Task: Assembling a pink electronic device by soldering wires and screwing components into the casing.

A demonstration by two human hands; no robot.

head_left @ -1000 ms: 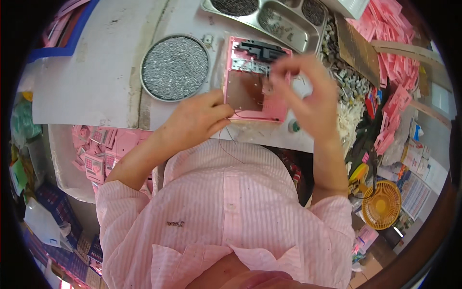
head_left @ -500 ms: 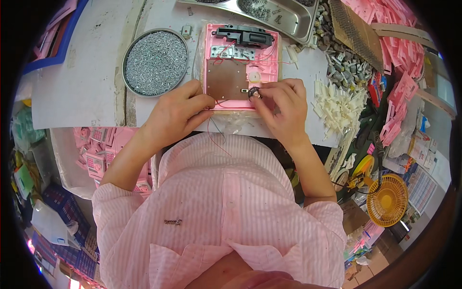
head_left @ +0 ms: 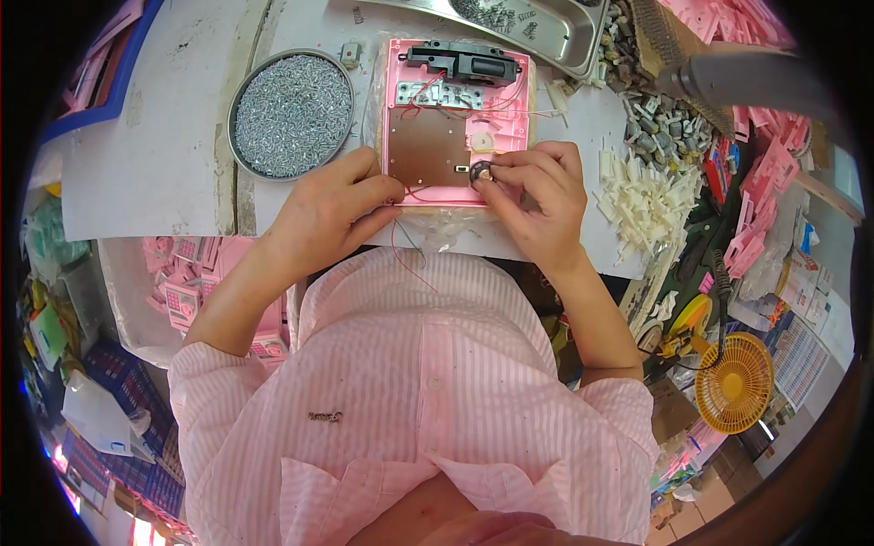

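A pink plastic panel (head_left: 521, 127) lies on the table in front of me. Fixed in it are a brown circuit board (head_left: 423, 146), a black mechanism (head_left: 464, 65) along the far edge, a metal plate (head_left: 439, 96) and a white round part (head_left: 482, 140). My left hand (head_left: 341, 200) is closed at the panel's near left corner, fingertips pinching thin wires; a red wire (head_left: 395, 238) hangs below them. With thumb and fingers, my right hand (head_left: 542, 196) grips a small round dark part (head_left: 480, 171) at the board's right edge.
A round tin of small screws (head_left: 291, 114) stands at the left. Behind is a metal tray (head_left: 546, 45) with springs. To the right lie small motors (head_left: 655, 123), white plastic pieces (head_left: 642, 196) and pink parts (head_left: 765, 173). A blurred grey rod-like thing (head_left: 746, 80) reaches in at upper right.
A grey rod-like thing has come into view at upper right. Both hands keep nearly the same place and grip, and the round part stays at the board's edge.
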